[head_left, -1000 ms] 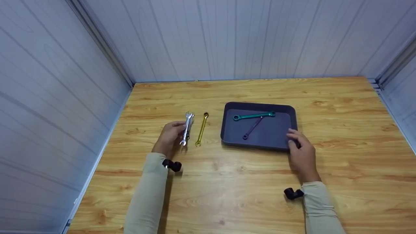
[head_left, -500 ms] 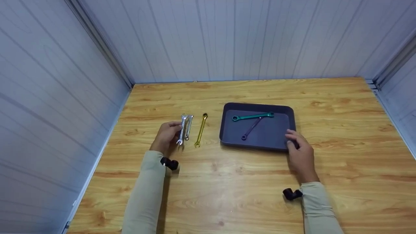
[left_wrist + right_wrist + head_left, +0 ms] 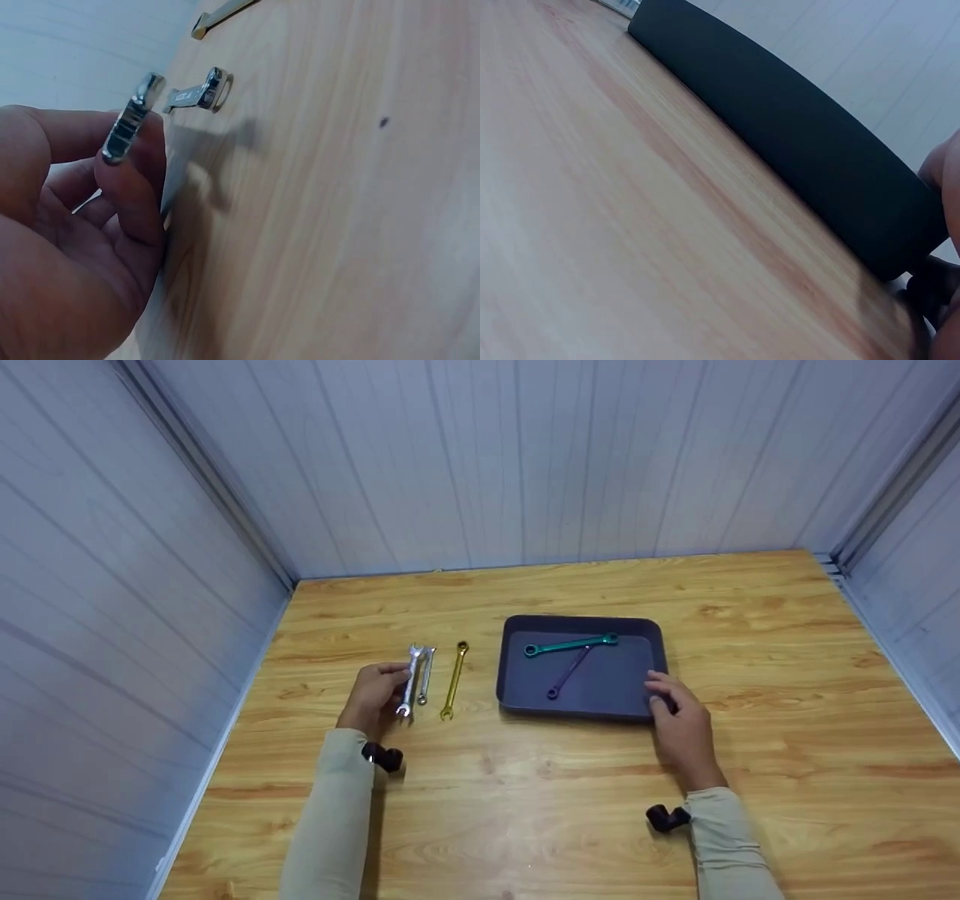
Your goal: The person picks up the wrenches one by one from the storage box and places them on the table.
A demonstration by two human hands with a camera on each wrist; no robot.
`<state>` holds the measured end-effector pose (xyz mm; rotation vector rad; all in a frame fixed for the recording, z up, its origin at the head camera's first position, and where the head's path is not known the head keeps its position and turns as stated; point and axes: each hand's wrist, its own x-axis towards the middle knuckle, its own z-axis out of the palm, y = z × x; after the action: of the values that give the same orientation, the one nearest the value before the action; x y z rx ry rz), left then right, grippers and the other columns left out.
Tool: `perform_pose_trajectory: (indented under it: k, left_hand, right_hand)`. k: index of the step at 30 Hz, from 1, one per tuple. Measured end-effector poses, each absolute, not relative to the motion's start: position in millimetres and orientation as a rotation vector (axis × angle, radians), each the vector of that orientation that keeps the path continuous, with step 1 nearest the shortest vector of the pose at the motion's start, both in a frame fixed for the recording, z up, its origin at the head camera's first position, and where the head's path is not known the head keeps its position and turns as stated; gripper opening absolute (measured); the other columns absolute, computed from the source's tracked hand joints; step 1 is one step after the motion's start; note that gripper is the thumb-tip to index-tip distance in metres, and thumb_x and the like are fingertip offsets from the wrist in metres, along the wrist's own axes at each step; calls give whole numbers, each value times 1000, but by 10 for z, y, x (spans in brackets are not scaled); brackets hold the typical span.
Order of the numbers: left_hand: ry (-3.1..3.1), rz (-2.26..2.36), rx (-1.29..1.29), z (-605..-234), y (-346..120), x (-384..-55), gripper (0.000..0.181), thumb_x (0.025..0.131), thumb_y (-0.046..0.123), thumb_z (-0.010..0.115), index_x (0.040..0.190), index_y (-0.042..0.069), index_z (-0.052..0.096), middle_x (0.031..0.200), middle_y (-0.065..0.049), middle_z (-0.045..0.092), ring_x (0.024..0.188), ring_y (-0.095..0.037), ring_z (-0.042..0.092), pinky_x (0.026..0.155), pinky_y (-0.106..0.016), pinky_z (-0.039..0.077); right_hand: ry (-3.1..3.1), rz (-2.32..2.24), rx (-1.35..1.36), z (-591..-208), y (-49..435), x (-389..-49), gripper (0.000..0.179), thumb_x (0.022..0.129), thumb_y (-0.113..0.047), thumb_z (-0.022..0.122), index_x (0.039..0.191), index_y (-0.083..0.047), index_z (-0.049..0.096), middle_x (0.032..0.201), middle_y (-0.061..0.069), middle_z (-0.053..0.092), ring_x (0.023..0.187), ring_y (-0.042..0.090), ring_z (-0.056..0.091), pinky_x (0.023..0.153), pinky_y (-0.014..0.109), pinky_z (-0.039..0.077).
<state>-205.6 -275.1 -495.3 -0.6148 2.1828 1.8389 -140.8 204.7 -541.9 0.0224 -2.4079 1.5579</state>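
Left hand has a silver wrench pinched just above the table, nearer its left edge; a second silver wrench lies alongside, then the gold wrench! Right hand grips the tray by its near right corner, green wrench and purple wrench inside.

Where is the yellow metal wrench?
In the head view, the yellow metal wrench lies on the wood-grain table, between a silver metal wrench, left, and the dark rectangular tray, right.
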Motion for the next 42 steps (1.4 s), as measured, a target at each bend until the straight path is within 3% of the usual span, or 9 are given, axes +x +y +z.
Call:
perform_pose_trajectory:
  k: [8,17,29,37,42]
  left_hand:
    - [2108,1914,-643,-4912,-2728,-2101,23,101,13,59,121,7,69,99,-12,65,72,-19,58,56,-30,48]
    - [2283,1803,-649,-4875,-2712,-2190,22,101,8,57,117,1,69,99,-14,65,78,-20,60,63,-30,50]
    - [2153,1860,-711,-4879,-2719,-2133,21,102,12,56,119,6,67,105,-14,64,78,-20,59,59,-30,49]
    - [2186,1857,-732,-4909,-2751,-2136,19,100,6,58,115,2,68,100,-12,64,80,-20,58,64,-29,48]
    - [2247,1785,-653,-4914,-2821,-2166,22,100,10,60,119,3,69,99,-11,65,79,-18,60,66,-29,50]
  right_hand:
    - [-2410,1559,10,-5370,2059,-1450,27,103,-9,52,126,-5,67,141,-1,57,139,20,42,113,45,33]
    - [-2406,1585,-3,-5366,2043,-1451,28,104,-10,52,126,-6,67,142,-2,56,140,19,41,113,45,32]
    - [-2396,1573,-2,-5407,2038,-1449,27,103,-10,53,125,-6,67,140,-4,57,138,19,43,112,44,34]
    - [-2420,1564,-17,-5436,2020,-1400,27,102,-8,53,125,-6,68,140,-2,58,138,20,43,112,45,34]
    - [-2413,1583,-19,-5417,2020,-1416,27,103,-8,53,125,-7,68,140,-3,57,138,19,43,112,44,34]
